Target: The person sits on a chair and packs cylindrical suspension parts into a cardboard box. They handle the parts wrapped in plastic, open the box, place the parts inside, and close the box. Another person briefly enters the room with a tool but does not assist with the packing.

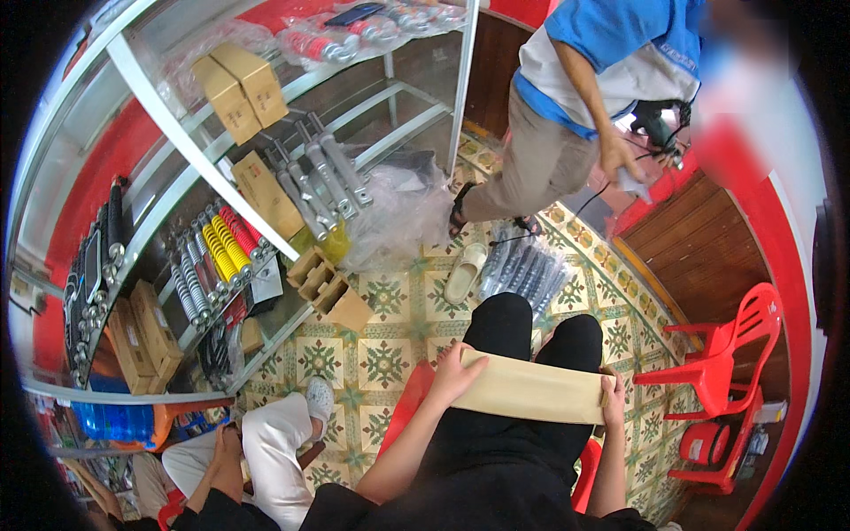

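Note:
A long tan cardboard box (534, 386) lies across my black-trousered thighs, its plain face turned up. My left hand (458, 375) grips its left end, with the thumb on top. At the other end my right hand (612, 396) holds the box's edge, where a small flap seems to stick out. Beyond my knees, several shock absorbers (524, 272) in clear plastic wrap lie on the patterned tile floor (385, 368).
Glass display shelves (392, 162) at left hold coloured shock absorbers (226, 242), fork tubes (325, 166) and cardboard boxes (242, 93). A person (558, 113) stands ahead with a cabled tool (654, 126). Another sits left. Red plastic chairs (724, 358) stand right; a pale clog (465, 273) lies ahead.

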Available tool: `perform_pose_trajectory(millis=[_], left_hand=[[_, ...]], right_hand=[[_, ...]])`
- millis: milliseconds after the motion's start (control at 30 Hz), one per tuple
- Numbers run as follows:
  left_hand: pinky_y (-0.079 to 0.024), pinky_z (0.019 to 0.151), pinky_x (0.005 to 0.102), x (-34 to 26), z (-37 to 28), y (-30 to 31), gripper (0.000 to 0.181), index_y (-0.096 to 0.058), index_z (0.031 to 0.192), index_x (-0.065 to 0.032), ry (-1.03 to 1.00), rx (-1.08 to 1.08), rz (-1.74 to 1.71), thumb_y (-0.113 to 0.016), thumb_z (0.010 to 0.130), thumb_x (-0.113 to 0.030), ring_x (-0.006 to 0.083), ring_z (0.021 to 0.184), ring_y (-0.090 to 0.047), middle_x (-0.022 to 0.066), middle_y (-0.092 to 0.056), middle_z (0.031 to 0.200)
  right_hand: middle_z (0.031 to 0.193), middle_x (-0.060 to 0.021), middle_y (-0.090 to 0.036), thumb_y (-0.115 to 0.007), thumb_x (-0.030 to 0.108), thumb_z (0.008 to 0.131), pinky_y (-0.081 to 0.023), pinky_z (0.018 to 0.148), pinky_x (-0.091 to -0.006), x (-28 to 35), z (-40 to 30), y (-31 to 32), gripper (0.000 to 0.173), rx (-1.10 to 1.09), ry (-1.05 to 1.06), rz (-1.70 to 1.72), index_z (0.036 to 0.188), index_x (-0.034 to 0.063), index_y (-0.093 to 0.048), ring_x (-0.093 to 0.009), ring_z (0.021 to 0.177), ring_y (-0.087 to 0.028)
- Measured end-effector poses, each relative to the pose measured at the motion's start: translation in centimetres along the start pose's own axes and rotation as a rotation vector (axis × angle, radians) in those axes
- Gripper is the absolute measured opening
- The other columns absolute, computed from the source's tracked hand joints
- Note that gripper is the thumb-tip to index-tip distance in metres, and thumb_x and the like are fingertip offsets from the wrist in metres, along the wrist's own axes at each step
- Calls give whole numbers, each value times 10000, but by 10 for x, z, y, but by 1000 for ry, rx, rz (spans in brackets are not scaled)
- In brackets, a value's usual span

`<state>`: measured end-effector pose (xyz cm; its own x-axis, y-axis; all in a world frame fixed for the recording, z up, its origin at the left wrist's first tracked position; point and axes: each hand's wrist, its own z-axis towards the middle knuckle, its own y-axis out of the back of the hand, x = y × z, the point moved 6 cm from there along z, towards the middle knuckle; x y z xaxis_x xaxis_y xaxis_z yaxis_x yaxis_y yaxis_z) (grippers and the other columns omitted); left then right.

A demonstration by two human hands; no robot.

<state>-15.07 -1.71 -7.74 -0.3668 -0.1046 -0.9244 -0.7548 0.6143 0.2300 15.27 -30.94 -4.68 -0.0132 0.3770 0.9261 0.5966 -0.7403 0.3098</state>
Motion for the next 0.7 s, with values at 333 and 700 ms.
perform_pose_trajectory(millis=[333, 700], left_hand=[[-494, 807, 393, 3, 0, 1, 477, -545, 1064, -33, 29, -2, -40, -702, 805, -401, 320, 910, -647, 197, -659, 961], [-497, 771, 361, 4, 4, -5, 462, -561, 1046, -29, 7, 7, -24, -708, 812, -399, 248, 883, -649, 167, -664, 941]], right_hand=[[1141, -99, -609, -629, 224, 896, -410, 945, -293, 5, -3, -2, 372, 25, 19, 42, 1174, -19, -577, -162, 1031, -546], [1046, -85, -637, -644, 241, 886, -441, 885, -299, -16, 2, 14, 345, -33, 30, 27, 1133, 4, -601, -165, 972, -571]])
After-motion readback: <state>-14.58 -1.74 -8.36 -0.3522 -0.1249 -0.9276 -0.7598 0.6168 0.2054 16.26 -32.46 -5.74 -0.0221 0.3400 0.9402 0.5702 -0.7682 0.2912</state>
